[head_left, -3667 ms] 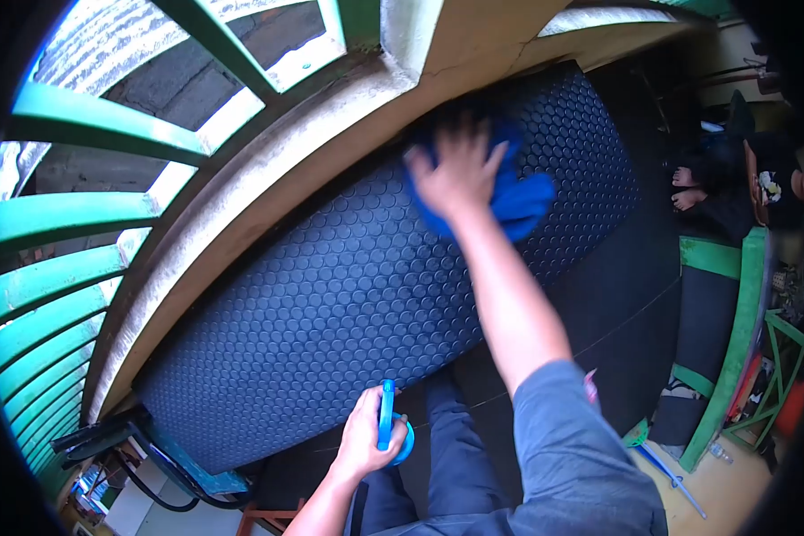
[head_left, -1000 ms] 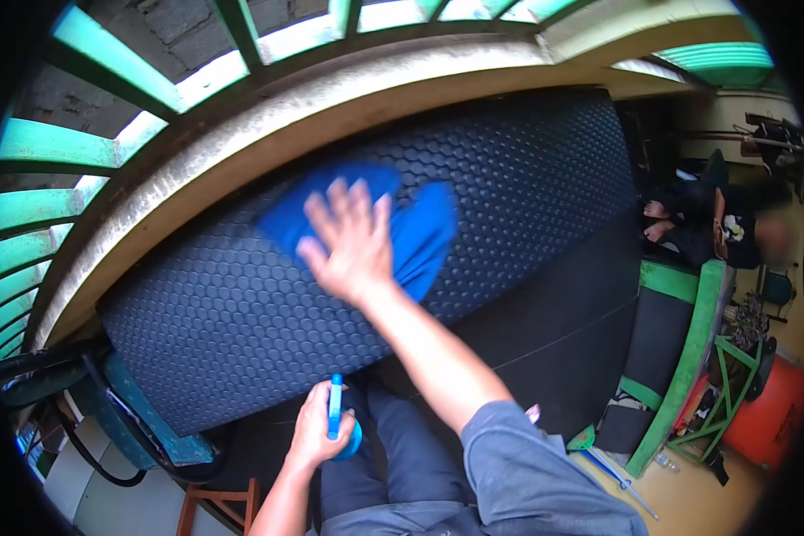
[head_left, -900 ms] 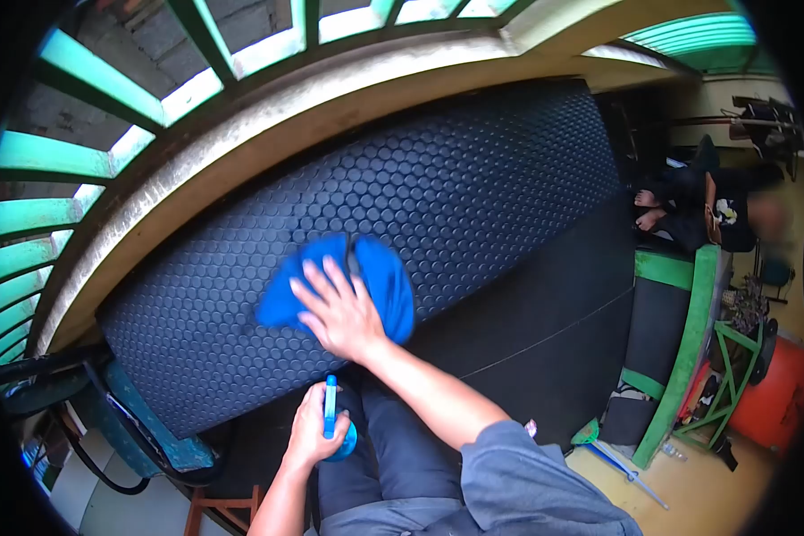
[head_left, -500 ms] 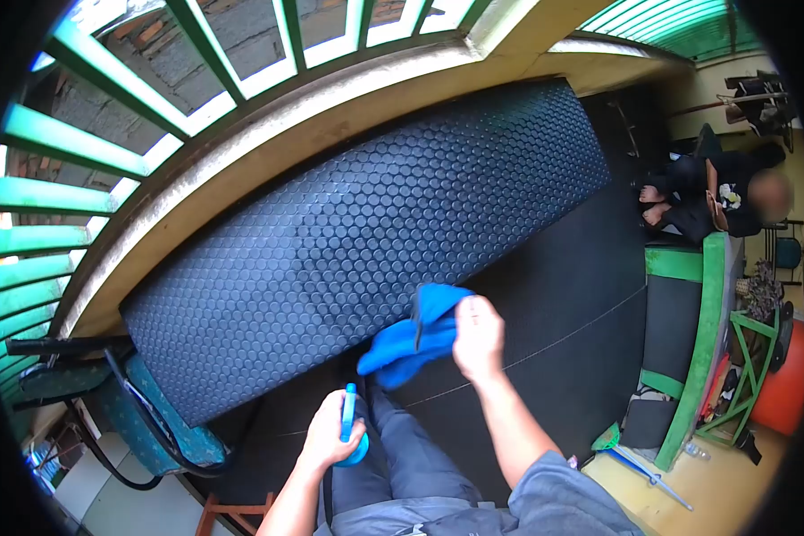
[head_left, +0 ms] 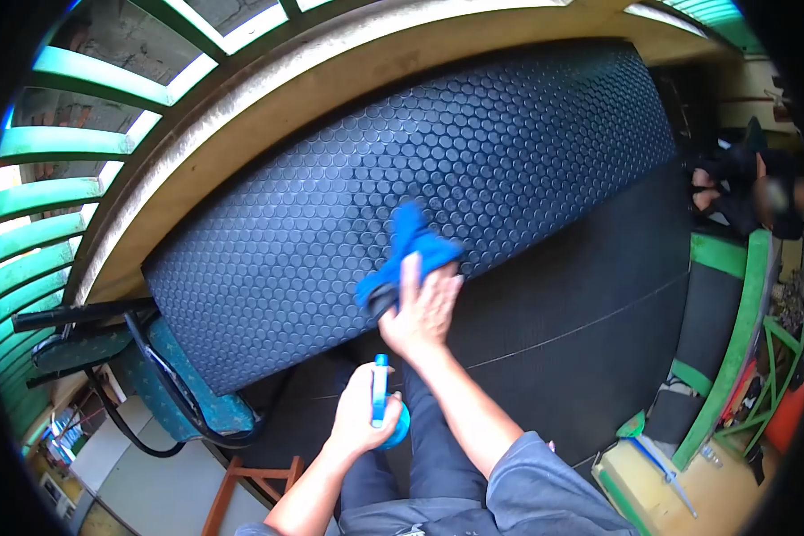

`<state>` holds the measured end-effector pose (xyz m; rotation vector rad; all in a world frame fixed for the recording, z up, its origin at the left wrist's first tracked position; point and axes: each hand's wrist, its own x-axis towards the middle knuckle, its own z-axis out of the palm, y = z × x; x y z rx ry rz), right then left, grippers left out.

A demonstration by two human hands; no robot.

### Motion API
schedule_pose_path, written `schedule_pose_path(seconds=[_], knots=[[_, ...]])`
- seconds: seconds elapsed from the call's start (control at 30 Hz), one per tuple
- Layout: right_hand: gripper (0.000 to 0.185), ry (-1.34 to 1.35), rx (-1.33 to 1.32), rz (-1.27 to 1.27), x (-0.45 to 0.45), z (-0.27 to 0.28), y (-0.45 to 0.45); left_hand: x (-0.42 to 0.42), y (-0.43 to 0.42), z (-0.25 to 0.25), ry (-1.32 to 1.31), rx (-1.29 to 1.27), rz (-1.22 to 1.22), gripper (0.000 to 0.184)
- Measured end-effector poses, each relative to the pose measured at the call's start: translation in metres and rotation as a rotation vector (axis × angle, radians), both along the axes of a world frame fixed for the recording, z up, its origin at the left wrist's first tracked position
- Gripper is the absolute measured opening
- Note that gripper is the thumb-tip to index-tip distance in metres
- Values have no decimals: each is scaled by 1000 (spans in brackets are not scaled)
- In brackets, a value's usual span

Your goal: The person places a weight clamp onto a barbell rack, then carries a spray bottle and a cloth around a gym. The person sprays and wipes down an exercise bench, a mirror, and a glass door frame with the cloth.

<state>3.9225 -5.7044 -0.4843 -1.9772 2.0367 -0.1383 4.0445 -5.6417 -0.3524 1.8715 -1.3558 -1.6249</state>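
A long black mat with raised round studs [head_left: 304,241] slopes across the middle of the view. Near its lower edge my right hand [head_left: 422,308] presses on a bunched blue cloth [head_left: 411,250], fingers stretched over it and the cloth spreading beyond the fingertips. Lower down, in front of my legs, my left hand [head_left: 360,411] is wrapped round a blue spray bottle [head_left: 381,393], its trigger head pointing up. The bottle stays off the mat.
A teal chair with black armrests [head_left: 183,384] stands at the mat's lower left end. Green window bars [head_left: 54,192] curve along the left. At the right sits another person [head_left: 732,188] beyond a green-edged bench [head_left: 741,339]. A blue-handled tool [head_left: 661,464] lies on the floor.
My right hand first wiped across the mat, then lifted the cloth off beyond its lower edge. Now hand and cloth are back on the mat. My left hand still holds the bottle.
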Motion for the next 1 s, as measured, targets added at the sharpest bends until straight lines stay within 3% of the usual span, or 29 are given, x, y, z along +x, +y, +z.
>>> schedule_pose_path(seconds=[0.07, 0.13, 0.17, 0.2, 0.23, 0.27, 0.3, 0.4, 0.43, 0.5, 0.6, 0.67, 0.73, 0.8, 0.87, 0.93, 1.0], knots=[[87, -188, 83, 285, 16, 3, 34, 20, 5, -4, 41, -44, -38, 44], [84, -18, 31, 380, 0, -2, 30, 41, 6, 5, -40, -10, -90, 44], [76, 112, 281, 349, -16, 19, 5, 51, 7, 9, -21, 60, -64, 44], [68, 102, 18, 204, -35, 5, -6, 63, 10, 9, -25, 55, -60, 44], [64, 355, 109, 57, -40, 25, -40, 76, 15, 9, -11, -1, -48, 43], [61, 428, -267, -33, -63, -1, -58, 87, 20, 8, 6, -52, -34, 42], [62, 406, -343, -159, -74, 2, -88, 98, 24, 6, 5, -77, -39, 41], [67, 331, -184, -406, -56, -14, -162, 126, 34, 0, -17, -97, -49, 40], [68, 380, -206, -381, -27, -18, -169, 132, 35, -3, -10, -91, -38, 41], [68, 393, -176, -17, 41, 1, -136, 142, 33, -8, -9, -102, -31, 41], [77, -28, 51, 317, 96, 28, -27, 147, 28, -10, -20, -201, -30, 42], [80, 180, 281, 273, 76, 49, 9, 156, 25, -8, 31, -159, -2, 43], [80, 437, 312, 49, 41, 55, -14, 166, 25, -2, 65, -131, 21, 44], [81, 552, -19, -148, -2, 16, -65, 174, 29, -1, 99, -128, 52, 44], [80, 495, -67, -357, -2, 3, -151, 178, 34, -6, 87, -129, 58, 44], [76, 395, -124, -327, 32, -1, -214, 178, 40, -13, 73, -114, 56, 44], [73, 396, -215, -90, 91, -7, -205, 174, 38, -17, 71, -81, 56, 42]])
